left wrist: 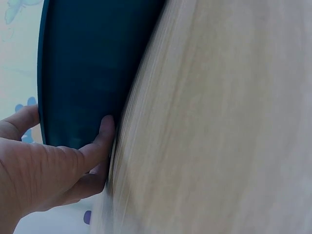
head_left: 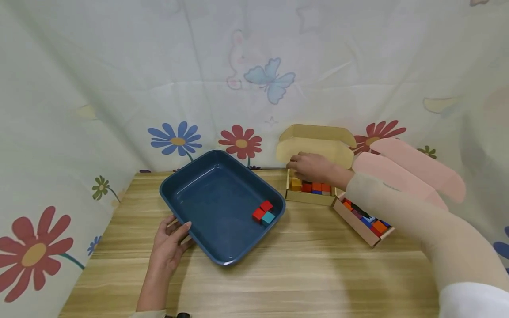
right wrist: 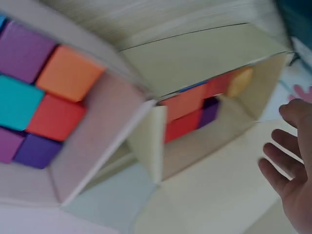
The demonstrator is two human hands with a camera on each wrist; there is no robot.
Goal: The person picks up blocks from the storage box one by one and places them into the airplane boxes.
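My left hand [head_left: 170,248] holds the near left side of a dark blue tray [head_left: 210,198]. In the left wrist view its thumb [left wrist: 27,118] is at the rim and the other fingers reach the bottom edge. Two red blocks [head_left: 266,206] and a teal block [head_left: 268,218] sit in the tray's right corner. Over an open yellow cardboard box [head_left: 312,198] is my right hand [head_left: 313,168], its fingers loosely bent and nothing between them in the right wrist view. Red, orange, yellow and purple blocks [right wrist: 183,127] lie inside that box.
Beside the yellow box, partly under the right forearm, stands an open pink cardboard box [head_left: 358,226] of colored blocks [right wrist: 58,117]. Its raised lid [head_left: 401,176] leans back. A flowered curtain [head_left: 254,53] hangs behind the wooden table [head_left: 302,274].
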